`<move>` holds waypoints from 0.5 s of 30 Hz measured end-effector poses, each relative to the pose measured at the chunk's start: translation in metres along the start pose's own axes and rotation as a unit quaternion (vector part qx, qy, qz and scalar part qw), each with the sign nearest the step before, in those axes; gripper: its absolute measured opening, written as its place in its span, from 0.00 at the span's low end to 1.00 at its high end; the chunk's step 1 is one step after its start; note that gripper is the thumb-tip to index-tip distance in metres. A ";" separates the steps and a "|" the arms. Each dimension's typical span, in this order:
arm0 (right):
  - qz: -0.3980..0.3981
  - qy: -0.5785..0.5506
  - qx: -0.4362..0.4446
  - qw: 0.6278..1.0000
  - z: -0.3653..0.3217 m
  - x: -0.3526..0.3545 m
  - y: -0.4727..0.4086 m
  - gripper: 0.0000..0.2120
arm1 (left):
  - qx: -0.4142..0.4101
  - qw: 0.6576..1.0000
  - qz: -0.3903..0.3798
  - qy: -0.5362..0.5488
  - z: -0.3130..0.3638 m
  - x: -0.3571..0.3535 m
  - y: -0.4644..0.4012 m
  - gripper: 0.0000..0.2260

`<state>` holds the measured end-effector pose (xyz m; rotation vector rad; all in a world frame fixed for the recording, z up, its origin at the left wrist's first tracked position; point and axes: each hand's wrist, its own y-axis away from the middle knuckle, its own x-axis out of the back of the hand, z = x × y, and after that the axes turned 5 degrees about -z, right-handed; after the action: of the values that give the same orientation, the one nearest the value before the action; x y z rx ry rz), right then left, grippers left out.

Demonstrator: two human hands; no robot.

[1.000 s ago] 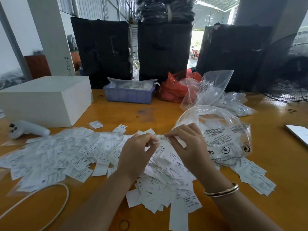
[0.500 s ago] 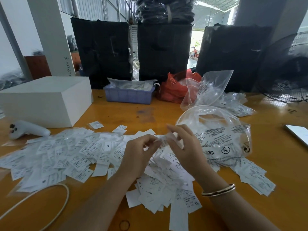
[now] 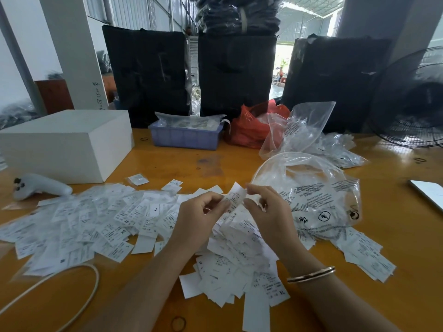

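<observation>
Both hands hold one small white printed label (image 3: 236, 197) just above a heap of similar labels (image 3: 235, 245) on the orange table (image 3: 167, 164). My left hand (image 3: 200, 219) pinches its left edge. My right hand (image 3: 268, 216), with a bracelet at the wrist, pinches its right edge. A wider spread of size labels (image 3: 96, 219) covers the table to the left. A clear printed plastic bag (image 3: 316, 200) lies open just right of my right hand.
A white box (image 3: 64, 144) and a white handheld controller (image 3: 40, 186) sit at the left. A blue tray (image 3: 185, 136), a red bag (image 3: 251, 128) and clear bags (image 3: 304, 128) stand behind. A cable (image 3: 79, 305) loops at front left; a phone (image 3: 429, 192) lies right; a fan (image 3: 414, 99) stands back right.
Both hands have risen from the heap with one label lifted between the fingertips; earlier they were down on the pile, picking at it.
</observation>
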<state>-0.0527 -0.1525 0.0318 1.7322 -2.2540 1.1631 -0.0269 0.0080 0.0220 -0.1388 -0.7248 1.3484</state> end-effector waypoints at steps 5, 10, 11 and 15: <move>-0.027 0.016 0.058 0.998 0.000 -0.007 0.004 0.07 | -0.001 1.000 -0.002 0.005 -0.002 0.000 0.002 0.02; -0.125 0.091 0.107 0.982 0.001 -0.011 0.008 0.16 | 0.024 0.999 0.025 0.009 -0.004 0.004 0.000 0.06; -0.145 0.101 0.109 0.978 0.001 -0.009 0.008 0.18 | 0.029 0.999 0.030 0.013 -0.003 0.005 0.000 0.06; -0.189 0.003 0.046 0.981 0.002 -0.001 0.008 0.24 | 0.061 0.996 0.056 0.041 0.001 0.007 -0.003 0.05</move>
<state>-0.0586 -0.1526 0.0254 2.0666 -1.7785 1.1952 -0.0249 0.0131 0.0270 -0.1373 -0.5713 1.4813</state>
